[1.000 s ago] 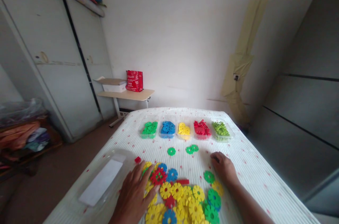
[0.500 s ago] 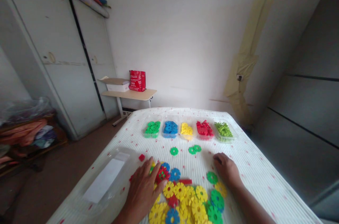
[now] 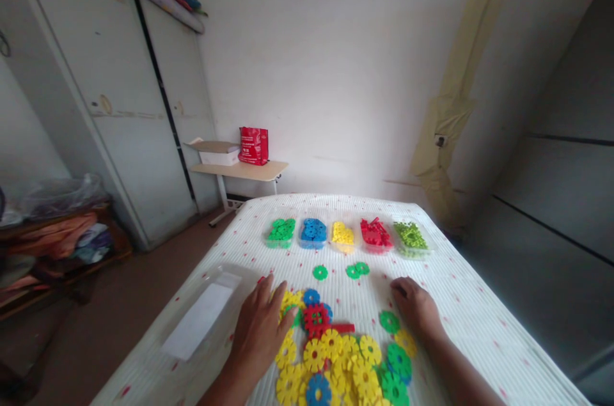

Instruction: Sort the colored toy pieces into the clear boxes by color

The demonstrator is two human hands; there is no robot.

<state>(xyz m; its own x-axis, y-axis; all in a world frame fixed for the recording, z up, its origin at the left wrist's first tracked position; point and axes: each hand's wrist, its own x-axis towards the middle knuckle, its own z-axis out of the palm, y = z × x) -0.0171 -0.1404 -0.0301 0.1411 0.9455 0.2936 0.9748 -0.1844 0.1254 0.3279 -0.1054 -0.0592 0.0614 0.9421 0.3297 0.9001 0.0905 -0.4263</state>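
My left hand (image 3: pixel 259 324) lies at the left side of the loose pile, fingers spread, its fingertips close to some yellow pieces. Beside its thumb is a red square lattice piece (image 3: pixel 316 319), with a red strip (image 3: pixel 343 328) at its lower right. The pile is mostly yellow flower-shaped discs (image 3: pixel 332 343), with a blue disc (image 3: pixel 317 389) and green discs (image 3: pixel 399 360) among them. My right hand (image 3: pixel 416 305) rests curled on the cloth at the right, near a single green disc (image 3: pixel 389 321). Whatever its fingers may hold is hidden.
Clear tubs stand in a row at the back, holding green discs (image 3: pixel 281 231), blue discs (image 3: pixel 313 231), yellow pieces (image 3: pixel 342 234), red pieces (image 3: pixel 376 234) and small light-green pieces (image 3: pixel 410 235). Three green discs lie before them. A transparent lid (image 3: pixel 204 320) lies at the left.
My left hand has drawn slightly left off the pile, uncovering the red lattice piece and yellow pieces near it. My right hand stays curled in nearly the same place. The view has shifted slightly.
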